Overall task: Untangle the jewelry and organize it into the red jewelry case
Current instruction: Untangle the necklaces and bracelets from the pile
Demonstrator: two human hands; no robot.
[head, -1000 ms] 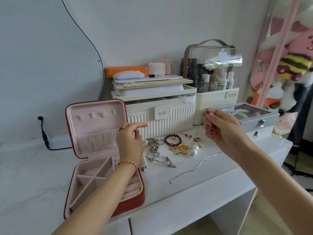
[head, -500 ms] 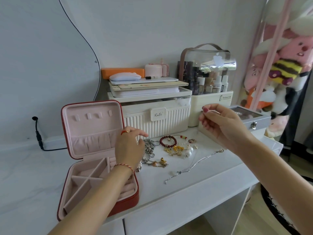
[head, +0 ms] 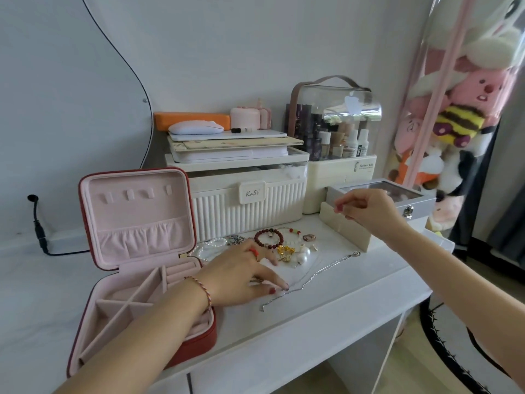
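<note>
Red jewelry case [head: 93,317]: lies open at the near left of the tabletop [head: 326,305], lid propped upright. The divided pink compartments that show hold nothing; the left forearm hides part of the right-hand section.
Left hand [head: 241,275]: palm down on the tabletop just right of the case, fingers [head: 277,282] spread and nearly straight. The tips touch or nearly touch the silver chain; no pinch is visible.
Silver chain [head: 318,273]: stretched out diagonally on the tabletop, clasp end to the far right, near end just beyond the left fingertips. It appears free of the other pieces.
Thin strand: a very fine line seems to curve on the tabletop between the chain and the pile; too faint to confirm.
Jewelry pile [head: 287,248]: behind the left hand, holding a dark red bead bracelet [head: 268,238], gold pieces, pearl earrings, a pearl strand and silver links, all close together or overlapping.
Right hand [head: 366,207]: raised above the tabletop to the right, thumb and forefinger pressed together in a pinch. What they hold is too fine to see.
Progress: early stage, by judgement. No piece is visibly stowed.
Remaining: separate the pile and place every piece in the case.
</note>
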